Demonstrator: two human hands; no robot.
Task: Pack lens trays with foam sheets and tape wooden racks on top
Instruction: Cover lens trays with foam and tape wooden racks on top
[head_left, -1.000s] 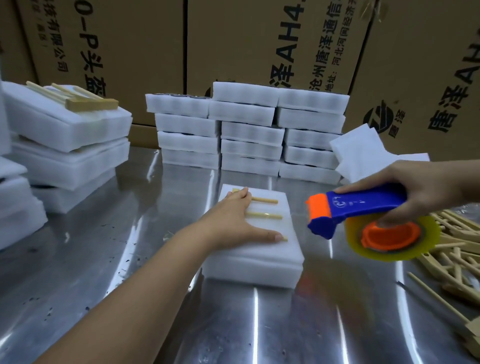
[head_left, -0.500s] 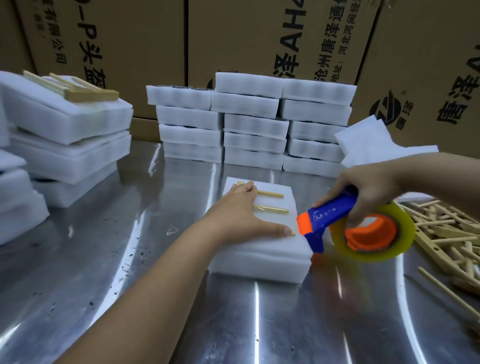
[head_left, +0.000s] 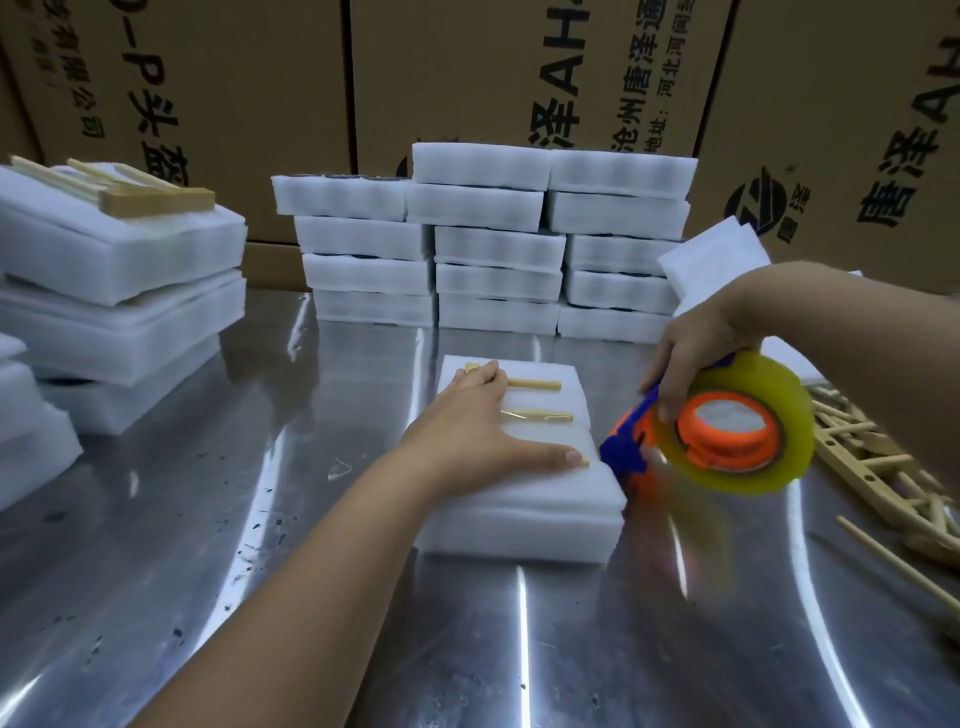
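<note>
**Tape dispenser at the foam pack**

The foam pack (head_left: 519, 512) lies mid-surface (head_left: 311, 597). The left hand (head_left: 467, 431) lies flat on top, fingers straight, pressing down the wooden rack (head_left: 535, 385). The right hand (head_left: 696, 353) — fingers curled round the tape dispenser (head_left: 727, 431) — holds its blue nose against the pack's right side.

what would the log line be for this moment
left hand presses rack on foam pack | right hand holds tape dispenser at its edge

left hand (head_left: 470, 434) pressing wooden rack (head_left: 530, 414), right hand (head_left: 693, 347) gripping tape dispenser (head_left: 727, 426)
</note>
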